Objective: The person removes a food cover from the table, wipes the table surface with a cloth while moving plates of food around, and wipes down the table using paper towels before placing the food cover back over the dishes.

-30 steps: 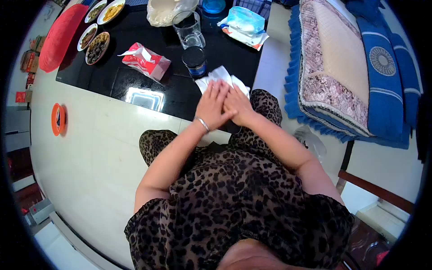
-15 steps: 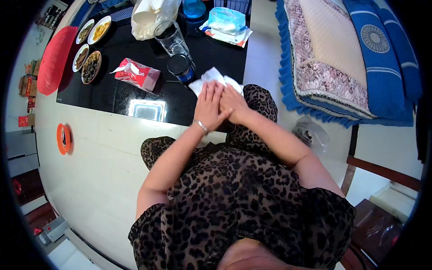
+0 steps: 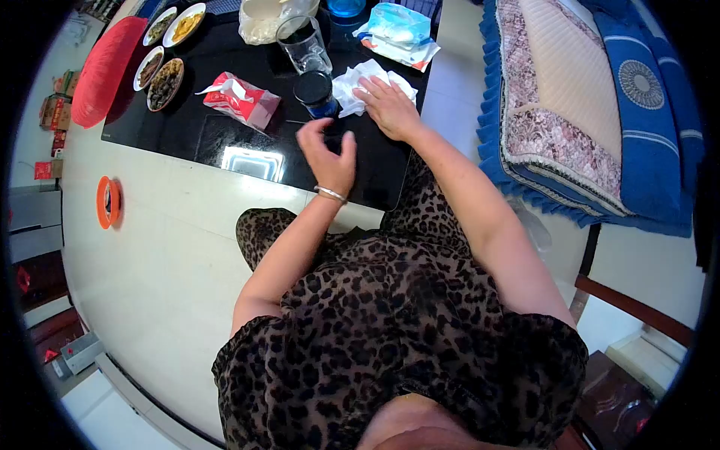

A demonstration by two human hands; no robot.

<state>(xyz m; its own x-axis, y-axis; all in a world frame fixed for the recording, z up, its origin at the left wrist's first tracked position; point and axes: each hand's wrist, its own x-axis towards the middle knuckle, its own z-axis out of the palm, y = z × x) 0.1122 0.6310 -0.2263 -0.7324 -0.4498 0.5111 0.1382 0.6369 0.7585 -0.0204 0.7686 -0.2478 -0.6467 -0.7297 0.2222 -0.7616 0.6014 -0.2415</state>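
A white tissue [image 3: 352, 84] lies spread on the black glossy table [image 3: 210, 161]. My right hand [image 3: 390, 109] rests flat on it, fingers stretched out. Wearing a bracelet, my left hand [image 3: 331, 161] is over the table's front edge, its fingers curved and apart with nothing between them. Just beyond the left fingertips stands a dark blue lidded jar [image 3: 315, 91], beside the tissue. Behind the jar is a clear glass pitcher [image 3: 306, 46]. A red and white tissue pack [image 3: 241, 101] sits to the left of the jar.
Several dishes of food, including an oval plate [image 3: 184, 25], stand at the back left. A blue wipes pack [image 3: 397, 34] and a white plastic bag [image 3: 262, 22] are at the back. A bed-like seat [image 3: 570, 97] flanks the right; a red stool [image 3: 109, 71] and orange basin [image 3: 109, 202] are left.
My hands have come apart. The right hand has moved forward with the tissue, now spread flatter on the table. The left hand has left the tissue and lifted, fingers curling. The view has shifted slightly.
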